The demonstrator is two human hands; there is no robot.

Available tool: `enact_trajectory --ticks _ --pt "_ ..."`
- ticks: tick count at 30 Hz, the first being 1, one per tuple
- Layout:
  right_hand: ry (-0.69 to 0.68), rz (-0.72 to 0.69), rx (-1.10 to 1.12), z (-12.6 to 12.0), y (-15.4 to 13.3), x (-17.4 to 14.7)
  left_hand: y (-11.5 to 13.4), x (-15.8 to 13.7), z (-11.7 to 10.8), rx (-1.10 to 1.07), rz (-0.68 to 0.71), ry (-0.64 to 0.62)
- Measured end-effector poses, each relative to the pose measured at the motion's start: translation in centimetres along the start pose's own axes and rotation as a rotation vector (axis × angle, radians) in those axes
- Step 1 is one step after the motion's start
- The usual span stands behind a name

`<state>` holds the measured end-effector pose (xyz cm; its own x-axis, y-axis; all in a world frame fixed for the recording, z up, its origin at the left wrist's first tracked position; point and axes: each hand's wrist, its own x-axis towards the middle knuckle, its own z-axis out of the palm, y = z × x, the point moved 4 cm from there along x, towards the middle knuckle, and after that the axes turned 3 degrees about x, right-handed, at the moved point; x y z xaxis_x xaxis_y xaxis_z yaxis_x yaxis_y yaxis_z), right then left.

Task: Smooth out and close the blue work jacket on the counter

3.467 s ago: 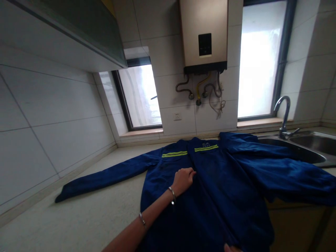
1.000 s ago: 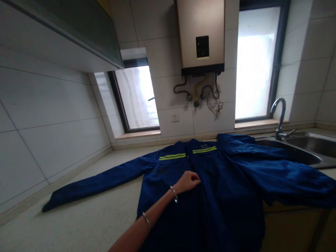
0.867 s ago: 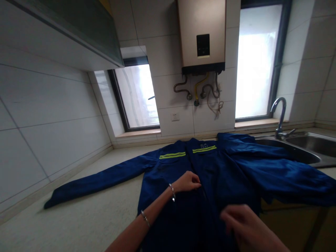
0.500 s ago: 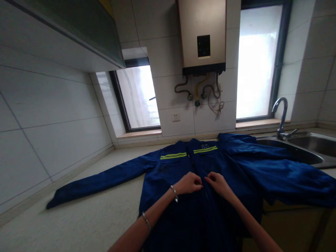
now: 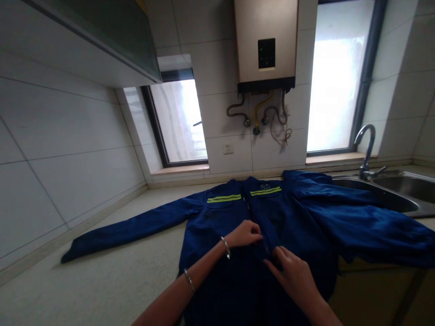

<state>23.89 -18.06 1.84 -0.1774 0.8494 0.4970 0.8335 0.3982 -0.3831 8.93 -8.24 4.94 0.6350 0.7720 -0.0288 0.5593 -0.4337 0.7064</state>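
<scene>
A dark blue work jacket (image 5: 217, 231) with yellow-green reflective stripes lies spread, front up, on the countertop, its collar toward the wall. One sleeve stretches out to the left; blue cloth reaches over the sink's edge on the right. My left hand (image 5: 245, 233), with two bracelets on its arm, pinches the jacket's front edge near the middle of the chest opening. Closer to me and to the right, my right hand (image 5: 294, 269) is over the front opening, thumb apart from its bent fingers, nothing visible between them. The cloth under my right hand is partly hidden.
The pale countertop (image 5: 136, 280) runs along the tiled wall. At the right is a steel sink (image 5: 421, 206) with a tall faucet (image 5: 367, 149). A water heater (image 5: 267, 40) with pipes hangs on the wall above, and a cabinet (image 5: 102, 36) overhangs at upper left.
My right hand has come down the front opening toward me and its thumb has spread from the fingers. My left hand stays at almost the same spot on the jacket.
</scene>
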Motion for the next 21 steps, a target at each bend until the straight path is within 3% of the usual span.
enact_trajectory --ticks 6,15,21 --pt "-0.147 -0.022 -0.134 2.3 0.1 1.1 0.5 0.0 -0.1 0.042 -0.049 0.073" --pt "-0.084 0.006 -0.127 -0.2 -2.5 1.1 -0.7 1.1 -1.2 0.474 -0.175 0.506" --pt "-0.039 0.001 -0.140 0.5 -2.4 0.7 -3.3 5.0 -4.6 0.600 -0.343 0.517"
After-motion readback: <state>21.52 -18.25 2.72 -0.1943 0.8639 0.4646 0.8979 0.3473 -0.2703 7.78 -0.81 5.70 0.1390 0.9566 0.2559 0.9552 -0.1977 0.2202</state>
